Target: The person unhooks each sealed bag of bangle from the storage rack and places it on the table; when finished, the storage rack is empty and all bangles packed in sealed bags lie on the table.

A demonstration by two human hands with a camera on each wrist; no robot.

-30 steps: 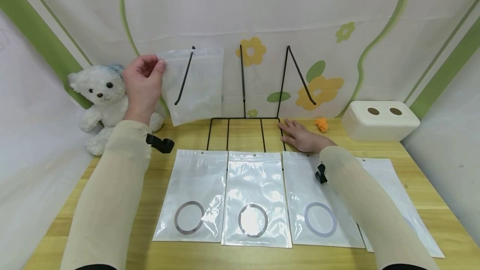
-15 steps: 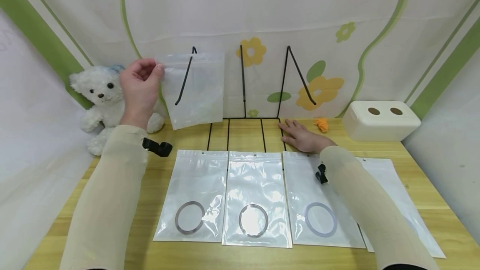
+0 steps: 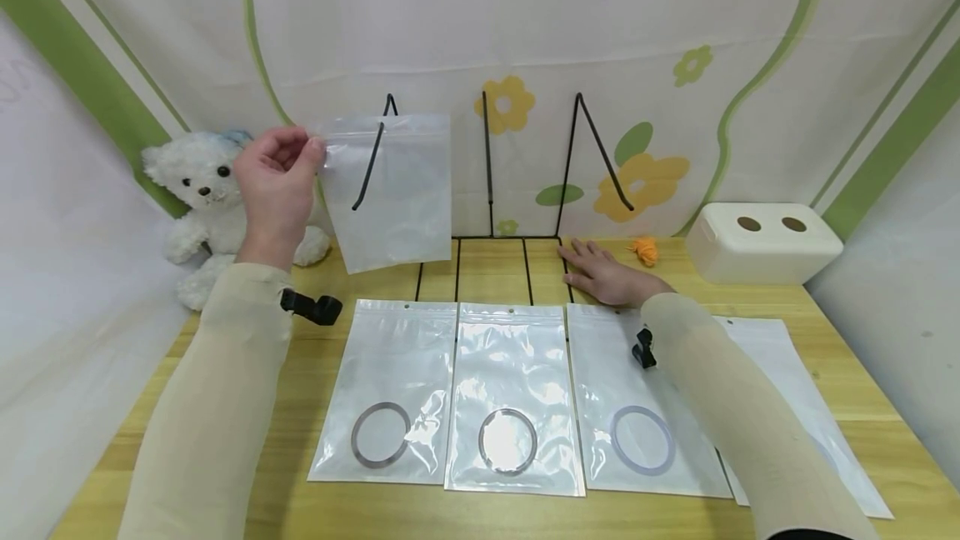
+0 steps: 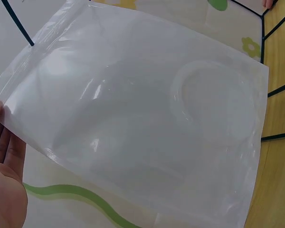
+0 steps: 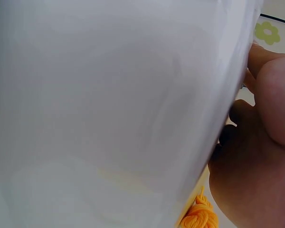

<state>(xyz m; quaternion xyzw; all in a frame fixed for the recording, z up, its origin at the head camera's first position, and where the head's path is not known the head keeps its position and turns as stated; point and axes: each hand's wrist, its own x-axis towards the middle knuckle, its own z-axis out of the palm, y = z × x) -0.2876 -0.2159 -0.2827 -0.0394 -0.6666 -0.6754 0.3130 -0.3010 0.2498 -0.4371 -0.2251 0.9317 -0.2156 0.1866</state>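
My left hand (image 3: 276, 186) pinches the upper left corner of a white translucent zip bag (image 3: 393, 190), which hangs on the left prong (image 3: 367, 165) of a black wire rack. The prong passes through near the bag's top edge, and its lower end shows in front. A faint ring shape (image 4: 178, 90) shows through this bag in the left wrist view. My right hand (image 3: 606, 275) rests with spread fingers on the rack's base at its right side. Close in front lie flat zip bags: a left one (image 3: 386, 369), a middle one (image 3: 508, 373) and a right one (image 3: 600, 373).
Another bag (image 3: 772, 357) lies partly under the right forearm. A white plush bear (image 3: 206, 215) sits behind the left arm. Orange yarn (image 3: 644, 251) and a white box with two holes (image 3: 763, 252) stand back right. The rack's middle prong (image 3: 487, 148) and right prong (image 3: 606, 152) hold nothing.
My left hand has moved down and slightly left, and the hanging bag has slid down along the left prong with it. The right hand has stayed in place.
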